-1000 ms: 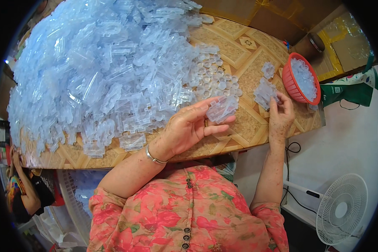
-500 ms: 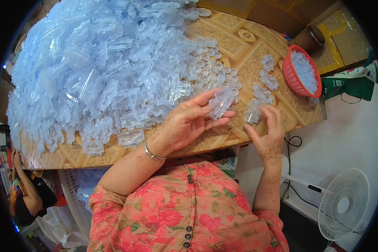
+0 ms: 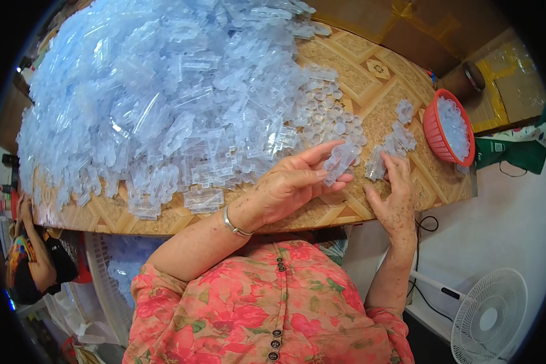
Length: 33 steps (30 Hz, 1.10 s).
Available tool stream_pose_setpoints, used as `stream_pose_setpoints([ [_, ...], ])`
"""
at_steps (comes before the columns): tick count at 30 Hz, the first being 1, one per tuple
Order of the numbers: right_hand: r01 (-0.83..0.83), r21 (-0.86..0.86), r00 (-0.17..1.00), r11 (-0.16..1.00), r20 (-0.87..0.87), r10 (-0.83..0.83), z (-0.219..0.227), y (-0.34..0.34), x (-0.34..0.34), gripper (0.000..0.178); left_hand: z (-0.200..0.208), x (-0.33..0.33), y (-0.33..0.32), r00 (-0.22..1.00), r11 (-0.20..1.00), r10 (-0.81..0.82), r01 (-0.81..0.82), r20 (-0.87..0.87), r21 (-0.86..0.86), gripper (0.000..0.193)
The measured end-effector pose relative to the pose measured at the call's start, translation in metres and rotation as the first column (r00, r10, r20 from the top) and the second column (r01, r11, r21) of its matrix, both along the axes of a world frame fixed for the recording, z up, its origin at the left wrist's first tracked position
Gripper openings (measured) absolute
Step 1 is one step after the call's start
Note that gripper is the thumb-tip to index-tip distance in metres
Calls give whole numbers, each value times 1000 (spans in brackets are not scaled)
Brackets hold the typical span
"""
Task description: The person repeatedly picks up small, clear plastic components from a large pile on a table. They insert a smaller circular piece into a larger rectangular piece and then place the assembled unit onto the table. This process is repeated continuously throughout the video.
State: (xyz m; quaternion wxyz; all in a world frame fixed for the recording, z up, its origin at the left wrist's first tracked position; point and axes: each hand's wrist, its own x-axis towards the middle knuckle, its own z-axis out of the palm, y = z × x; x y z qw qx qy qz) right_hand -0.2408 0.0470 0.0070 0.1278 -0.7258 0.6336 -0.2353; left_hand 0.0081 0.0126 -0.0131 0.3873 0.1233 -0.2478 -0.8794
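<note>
Near the centre of the frame, the left hand (image 3: 294,182) is holding a clear piece (image 3: 341,161) in its fingers above the worktop (image 3: 355,67), and a bracelet (image 3: 230,221) is circling its wrist. Right of it, the right hand (image 3: 399,200) is keeping its fingers wide, the upper ones reaching to the edge of a second piece (image 3: 375,164); whether they are touching it, I cannot tell. More pieces (image 3: 400,139) are lying just above that one, toward the basket. A big heap (image 3: 164,103) of clear plastic is filling the upper left, and small round discs (image 3: 327,115) are lying between its right side and the loose pieces. At the right, a red basket (image 3: 432,128) is holding more clear plastic, with a green bag (image 3: 515,155) hanging beside it. A white fan (image 3: 490,318) is standing at the lower right.
</note>
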Motion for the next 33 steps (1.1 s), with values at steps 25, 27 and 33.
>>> stream_pose_setpoints([
  [25,-108,-287,892,952,394,220,-12,-4,53,83,2,-3,2,998,998,3,1,62,-65,65],
  [27,-93,-270,867,958,450,211,-15,-5,56,81,3,-3,3,996,996,14,-6,85,-89,65],
  [33,-155,-301,816,941,499,294,-20,-8,58,83,3,-2,4,999,999,-12,14,44,-42,62],
])
